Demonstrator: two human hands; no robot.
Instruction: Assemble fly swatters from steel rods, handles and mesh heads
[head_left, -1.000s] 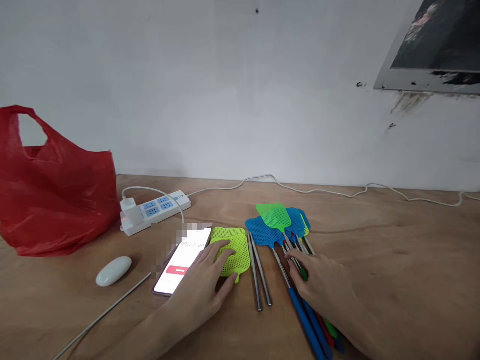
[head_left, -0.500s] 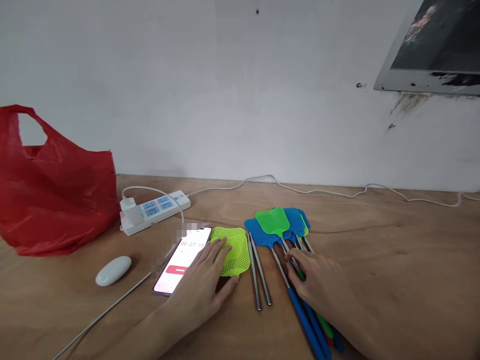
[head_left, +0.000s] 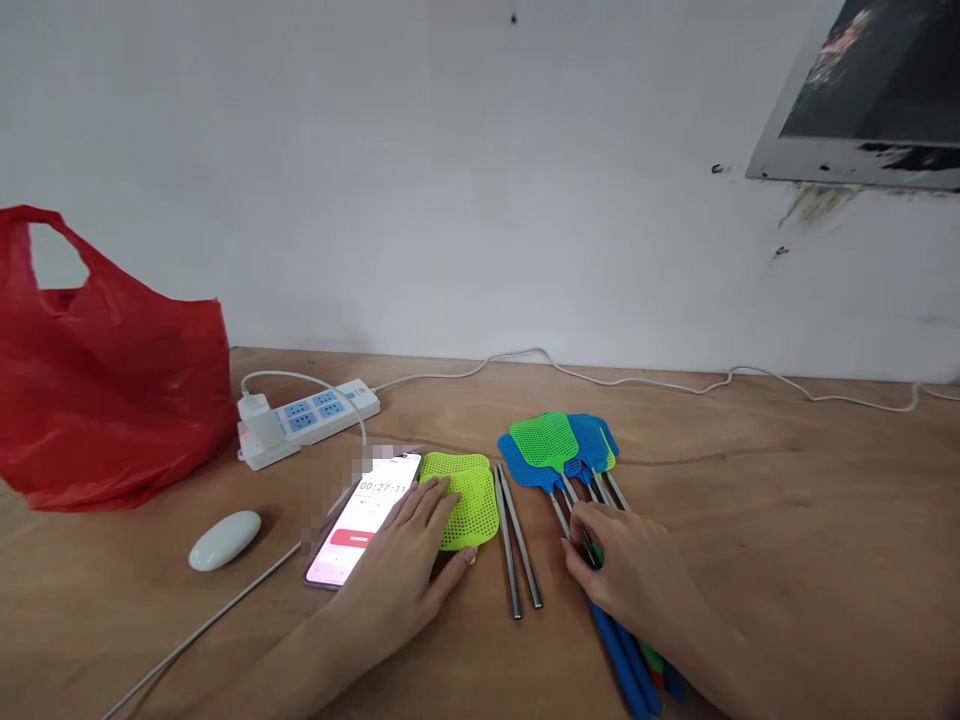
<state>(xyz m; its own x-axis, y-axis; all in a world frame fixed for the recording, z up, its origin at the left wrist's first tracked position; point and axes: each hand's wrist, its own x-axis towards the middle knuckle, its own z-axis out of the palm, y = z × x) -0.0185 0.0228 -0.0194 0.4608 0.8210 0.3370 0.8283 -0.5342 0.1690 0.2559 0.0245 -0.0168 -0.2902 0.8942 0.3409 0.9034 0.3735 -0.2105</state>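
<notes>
My left hand (head_left: 405, 572) lies flat with fingers stretched out on a stack of yellow-green swatter heads (head_left: 471, 505), beside a lit phone (head_left: 360, 522). My right hand (head_left: 630, 580) rests curled over the handles of a bundle of assembled fly swatters (head_left: 559, 448), whose blue and green heads fan out toward the wall. The fingers press on the metal rods; blue handles (head_left: 626, 665) stick out beneath the palm. Two loose metal rods (head_left: 516, 550) lie between my hands.
A red plastic bag (head_left: 105, 380) stands at the left. A white power strip (head_left: 304, 418) with a plugged charger and a white cable (head_left: 637, 382) run along the wall. A white oval object (head_left: 225, 540) and a thin cable lie near the wooden table's (head_left: 787, 520) left front.
My right hand has drawn the swatter bundle together, the blue head at the left sliding right under the green one. The left hand has stayed on the yellow-green heads.
</notes>
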